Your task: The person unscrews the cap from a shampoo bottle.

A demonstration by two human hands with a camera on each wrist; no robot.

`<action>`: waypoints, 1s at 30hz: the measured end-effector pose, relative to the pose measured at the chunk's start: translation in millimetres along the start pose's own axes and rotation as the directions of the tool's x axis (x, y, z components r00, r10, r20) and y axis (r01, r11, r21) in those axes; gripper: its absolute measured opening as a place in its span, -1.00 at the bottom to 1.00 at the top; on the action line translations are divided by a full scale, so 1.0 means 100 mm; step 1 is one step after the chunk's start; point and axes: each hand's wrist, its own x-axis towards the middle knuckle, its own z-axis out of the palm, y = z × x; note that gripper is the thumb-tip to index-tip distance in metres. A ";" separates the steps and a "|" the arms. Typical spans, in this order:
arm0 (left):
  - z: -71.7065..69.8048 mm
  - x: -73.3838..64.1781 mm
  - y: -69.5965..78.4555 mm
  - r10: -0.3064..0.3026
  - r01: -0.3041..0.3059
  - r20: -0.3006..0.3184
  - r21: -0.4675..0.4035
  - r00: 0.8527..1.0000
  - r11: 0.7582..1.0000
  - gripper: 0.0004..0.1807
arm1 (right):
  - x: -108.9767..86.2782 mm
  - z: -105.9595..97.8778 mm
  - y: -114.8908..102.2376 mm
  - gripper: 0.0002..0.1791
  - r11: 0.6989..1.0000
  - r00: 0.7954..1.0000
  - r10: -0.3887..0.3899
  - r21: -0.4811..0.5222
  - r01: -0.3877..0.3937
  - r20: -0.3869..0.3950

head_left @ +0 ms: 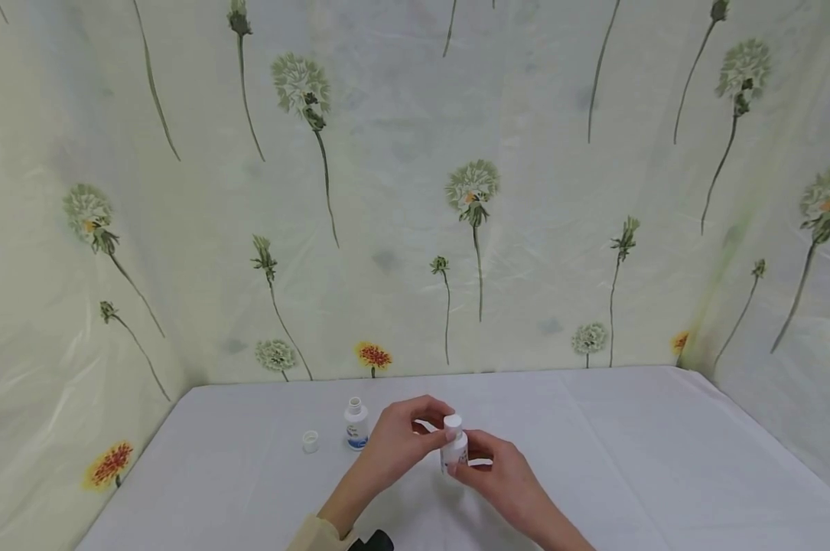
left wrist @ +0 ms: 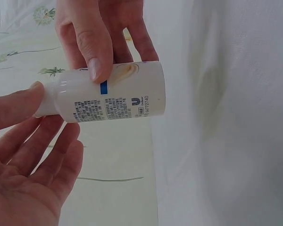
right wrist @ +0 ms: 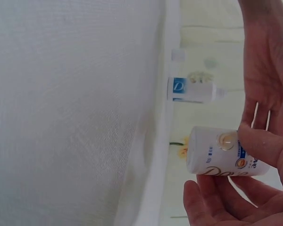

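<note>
Both hands are on a small white Dove bottle [head_left: 459,450], held upright, seemingly just above the table. My left hand [head_left: 402,442] pinches its white cap [head_left: 452,422] between thumb and fingers. In the left wrist view, small printed text and a blue mark show on the bottle [left wrist: 132,94]. My right hand [head_left: 509,476] grips the bottle's body from the right, thumb on the near side. The right wrist view shows the label on the bottle [right wrist: 217,150], partly covered by the right thumb [right wrist: 262,143].
Left of my hands, a second white bottle [head_left: 356,427] with a blue label stands uncapped. Beside it a loose white cap [head_left: 310,441] lies on the white-covered table [head_left: 614,451]. Flower-printed sheeting [head_left: 387,191] hangs behind and at both sides.
</note>
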 end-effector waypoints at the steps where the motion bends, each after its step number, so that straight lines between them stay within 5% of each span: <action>1: 0.00 -0.01 0.00 0.000 0.000 0.002 -0.003 1.000 1.000 -0.81 | -0.01 0.00 0.00 -0.50 1.000 1.000 0.002 -0.002 -0.002 0.004; 21: 0.00 -0.24 0.00 -0.048 0.048 0.012 -0.015 0.999 0.999 -0.80 | -0.17 0.06 -0.01 -0.54 0.999 0.996 0.032 0.035 -0.035 0.088; 30: -0.01 -0.31 -0.01 0.014 -0.013 0.061 -0.021 0.998 1.000 -0.69 | -0.22 0.05 0.02 -0.55 0.999 0.990 0.037 0.023 -0.041 0.135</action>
